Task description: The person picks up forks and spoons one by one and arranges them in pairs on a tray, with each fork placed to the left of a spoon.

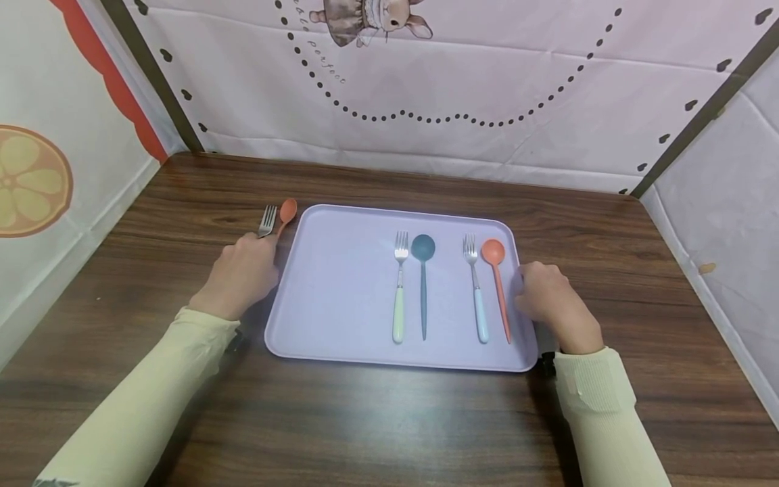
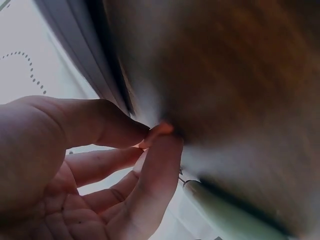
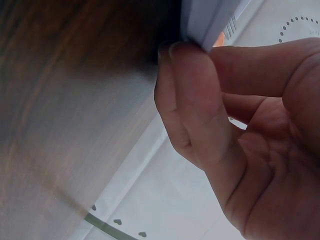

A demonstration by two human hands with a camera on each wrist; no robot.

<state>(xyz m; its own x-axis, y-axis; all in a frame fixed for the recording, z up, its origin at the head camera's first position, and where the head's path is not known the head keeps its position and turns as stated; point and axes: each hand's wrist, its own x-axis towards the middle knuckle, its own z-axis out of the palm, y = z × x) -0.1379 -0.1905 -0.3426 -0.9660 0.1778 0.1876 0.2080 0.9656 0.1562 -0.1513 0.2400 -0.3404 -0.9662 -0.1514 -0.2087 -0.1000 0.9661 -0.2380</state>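
Left of the lavender tray [image 1: 335, 284], my left hand [image 1: 240, 276] pinches the orange handle of a spoon [image 1: 289, 211] between thumb and index finger. A fork [image 1: 268, 220] lies beside that spoon; my hand hides its lower part in the head view. A pale green handle [image 2: 230, 212] shows below the fingers in the left wrist view. My right hand [image 1: 552, 297] grips the tray's right rim, fingers curled at its edge. On the tray lie a green-handled fork [image 1: 398, 314], a blue spoon [image 1: 423, 249], a light-blue-handled fork [image 1: 481, 314] and another orange spoon [image 1: 493, 252].
The tray rests on a dark wooden table [image 1: 377, 419]. White printed cloth [image 1: 475, 74] hangs behind the table's far edge, and more cloth stands along the left and right sides.
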